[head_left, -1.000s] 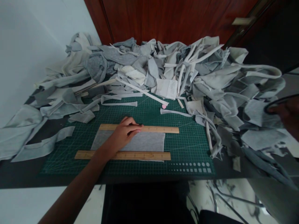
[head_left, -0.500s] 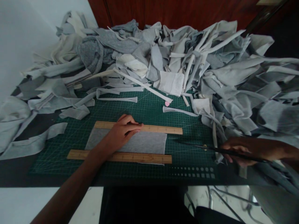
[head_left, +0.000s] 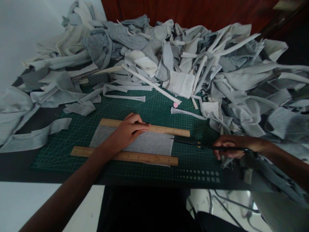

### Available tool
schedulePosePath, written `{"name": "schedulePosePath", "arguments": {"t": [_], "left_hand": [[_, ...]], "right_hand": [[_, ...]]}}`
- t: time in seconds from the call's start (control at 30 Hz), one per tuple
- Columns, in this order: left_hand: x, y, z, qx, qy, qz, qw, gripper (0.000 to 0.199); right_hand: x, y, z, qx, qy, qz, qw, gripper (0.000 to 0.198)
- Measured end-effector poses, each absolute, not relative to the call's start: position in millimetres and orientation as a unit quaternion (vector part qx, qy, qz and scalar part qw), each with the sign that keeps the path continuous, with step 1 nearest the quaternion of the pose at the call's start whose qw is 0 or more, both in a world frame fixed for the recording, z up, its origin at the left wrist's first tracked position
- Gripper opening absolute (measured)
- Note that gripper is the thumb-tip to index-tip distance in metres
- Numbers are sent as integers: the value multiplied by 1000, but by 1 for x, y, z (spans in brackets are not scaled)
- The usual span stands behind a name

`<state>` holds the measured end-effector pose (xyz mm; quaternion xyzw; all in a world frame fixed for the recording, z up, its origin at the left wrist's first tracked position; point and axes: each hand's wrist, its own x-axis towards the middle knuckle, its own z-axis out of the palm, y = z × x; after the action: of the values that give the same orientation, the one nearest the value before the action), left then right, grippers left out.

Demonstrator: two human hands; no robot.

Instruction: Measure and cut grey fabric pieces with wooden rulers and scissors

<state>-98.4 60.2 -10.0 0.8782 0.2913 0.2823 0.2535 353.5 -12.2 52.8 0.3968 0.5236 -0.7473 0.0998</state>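
Evenly grey cloth [head_left: 149, 142] lies flat, left fingers [head_left: 140, 127] together, right fingers [head_left: 221, 141] gripping scissors [head_left: 190, 142]

No word, brand or number can be read. The mat [head_left: 156, 109] bears a printed grid of fine pale lines, with a few slanting ones among them. By its near right corner two rows of signs are printed: dots [head_left: 204, 173] in the farther row, squares [head_left: 205, 178] in the nearer, both growing from tiny specks at the left to larger shapes toward the mat's right edge. The near ruler [head_left: 145, 157], lying toward the mat's near edge, and the far ruler [head_left: 169, 130] carry small dark marks, too faint to make out.
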Motion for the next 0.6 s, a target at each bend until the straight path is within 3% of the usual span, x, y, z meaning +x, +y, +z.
{"name": "schedulePosePath", "arguments": {"t": [0.3,0.6], "left_hand": [[-97,59,-14,878,297,282,247,22],[-95,59,-13,874,300,280,258,21]], "right_hand": [[354,-2,53,403,501,-757,117,57],[353,14,67,374,465,-793,123,65]]}}
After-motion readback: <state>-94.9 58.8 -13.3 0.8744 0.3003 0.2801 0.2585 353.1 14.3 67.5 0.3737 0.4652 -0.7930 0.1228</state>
